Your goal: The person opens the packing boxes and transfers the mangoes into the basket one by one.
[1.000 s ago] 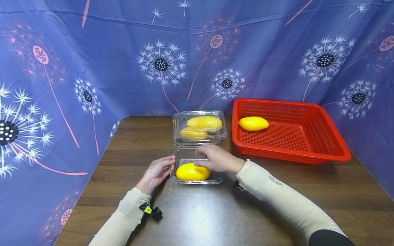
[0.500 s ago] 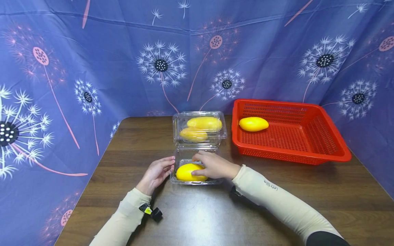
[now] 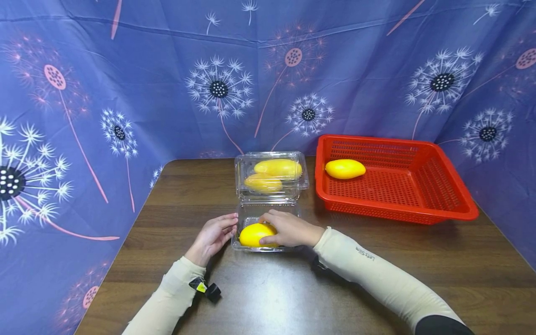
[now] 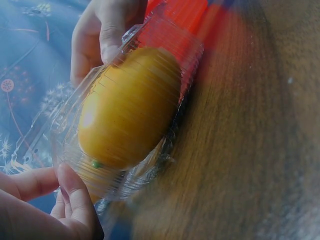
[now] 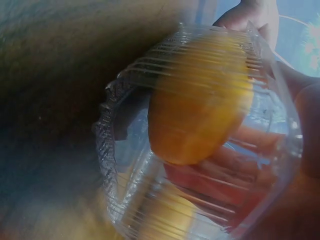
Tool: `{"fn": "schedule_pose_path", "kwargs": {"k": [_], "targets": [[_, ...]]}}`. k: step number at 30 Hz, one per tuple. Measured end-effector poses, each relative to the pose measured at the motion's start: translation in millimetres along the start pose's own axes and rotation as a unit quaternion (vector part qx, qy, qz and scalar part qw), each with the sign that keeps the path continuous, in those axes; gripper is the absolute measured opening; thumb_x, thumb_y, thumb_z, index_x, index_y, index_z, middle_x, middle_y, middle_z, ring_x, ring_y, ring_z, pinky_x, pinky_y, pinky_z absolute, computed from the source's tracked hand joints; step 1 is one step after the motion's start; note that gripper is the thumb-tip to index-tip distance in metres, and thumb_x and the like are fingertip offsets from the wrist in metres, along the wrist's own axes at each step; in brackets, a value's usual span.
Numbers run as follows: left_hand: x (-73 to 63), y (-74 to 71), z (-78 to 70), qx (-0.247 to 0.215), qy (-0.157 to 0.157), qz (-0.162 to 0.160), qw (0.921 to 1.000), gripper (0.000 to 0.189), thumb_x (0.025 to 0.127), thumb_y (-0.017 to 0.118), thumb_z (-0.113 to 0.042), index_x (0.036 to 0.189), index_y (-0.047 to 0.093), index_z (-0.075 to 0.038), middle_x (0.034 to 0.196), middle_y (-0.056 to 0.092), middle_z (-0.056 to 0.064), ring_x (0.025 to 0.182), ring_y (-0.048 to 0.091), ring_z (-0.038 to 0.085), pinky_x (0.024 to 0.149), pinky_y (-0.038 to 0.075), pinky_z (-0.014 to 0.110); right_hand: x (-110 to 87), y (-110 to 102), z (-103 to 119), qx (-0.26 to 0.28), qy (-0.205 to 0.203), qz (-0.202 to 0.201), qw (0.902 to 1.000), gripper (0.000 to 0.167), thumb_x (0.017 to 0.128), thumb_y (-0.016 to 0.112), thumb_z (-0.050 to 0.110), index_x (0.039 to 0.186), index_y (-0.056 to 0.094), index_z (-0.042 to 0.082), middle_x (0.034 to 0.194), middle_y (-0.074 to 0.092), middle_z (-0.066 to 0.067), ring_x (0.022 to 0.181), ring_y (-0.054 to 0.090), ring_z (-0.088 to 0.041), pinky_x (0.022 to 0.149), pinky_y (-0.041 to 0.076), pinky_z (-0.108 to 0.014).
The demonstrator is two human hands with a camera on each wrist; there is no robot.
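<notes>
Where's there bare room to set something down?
Bare table lies in front of the clear tray, between left sleeve and right sleeve; left of the left hand; and between right sleeve and red basket. The basket's floor is open right of its yellow fruit. Crowded: the tray, where the right hand grips another fruit.

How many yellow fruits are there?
4. The first fruit, gripped by the right hand, is in the front box; the second fruit and third fruit show through clear plastic behind it; the fourth fruit lies in the basket. No others show.
</notes>
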State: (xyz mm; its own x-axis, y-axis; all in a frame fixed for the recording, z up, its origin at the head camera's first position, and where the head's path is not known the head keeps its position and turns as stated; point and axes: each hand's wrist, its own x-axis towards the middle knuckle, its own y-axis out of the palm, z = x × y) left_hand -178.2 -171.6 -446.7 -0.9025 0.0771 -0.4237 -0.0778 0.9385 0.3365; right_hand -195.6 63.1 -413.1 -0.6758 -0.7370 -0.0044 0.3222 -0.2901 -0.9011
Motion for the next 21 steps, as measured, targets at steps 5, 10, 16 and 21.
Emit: {"fn": "schedule_pose_path", "kwargs": {"k": [5,10,16,21], "targets": [[-0.1,0.0,-0.2,0.0,0.001,0.0,1.0,0.041,0.096,0.052,0.002,0.134,0.043,0.011,0.083,0.063,-0.007,0.067,0.056,0.004,0.066,0.052,0.013,1.1,0.0,2.0,0.012,0.001,0.009,0.9999,0.053,0.084,0.074,0.041,0.125,0.059,0.011,0.111,0.063,-0.002,0.09,0.056,-0.014,0.079,0.05,-0.031],[-0.1,0.1,-0.4,0.0,0.001,0.0,1.0,0.039,0.096,0.052,0.002,0.133,0.044,0.01,0.083,0.063,-0.007,0.067,0.056,0.004,0.066,0.052,0.013,2.6,-0.5,4.0,0.015,0.003,0.02,0.9997,0.057,0.084,0.074,0.041,0.128,0.057,0.009,0.114,0.064,-0.004,0.094,0.058,-0.015,0.082,0.051,-0.032],[0.0,0.2,-0.8,0.0,0.0,0.002,1.0,0.038,0.096,0.052,0.003,0.132,0.044,0.01,0.082,0.063,-0.006,0.067,0.056,0.004,0.066,0.052,0.013,5.1,0.5,4.1,0.018,0.007,0.032,0.9993,0.059,0.084,0.074,0.04,0.13,0.056,0.008,0.12,0.065,-0.007,0.1,0.06,-0.018,0.084,0.051,-0.034],[0.5,0.0,-0.4,0.002,0.0,0.002,1.0,0.042,0.096,0.052,0.003,0.135,0.042,0.011,0.081,0.062,-0.007,0.066,0.056,0.004,0.065,0.051,0.012,7.6,1.5,2.5,0.03,0.009,0.045,0.9985,0.06,0.085,0.073,0.039,0.132,0.055,0.007,0.121,0.066,-0.007,0.099,0.06,-0.019,0.085,0.05,-0.035]]}}
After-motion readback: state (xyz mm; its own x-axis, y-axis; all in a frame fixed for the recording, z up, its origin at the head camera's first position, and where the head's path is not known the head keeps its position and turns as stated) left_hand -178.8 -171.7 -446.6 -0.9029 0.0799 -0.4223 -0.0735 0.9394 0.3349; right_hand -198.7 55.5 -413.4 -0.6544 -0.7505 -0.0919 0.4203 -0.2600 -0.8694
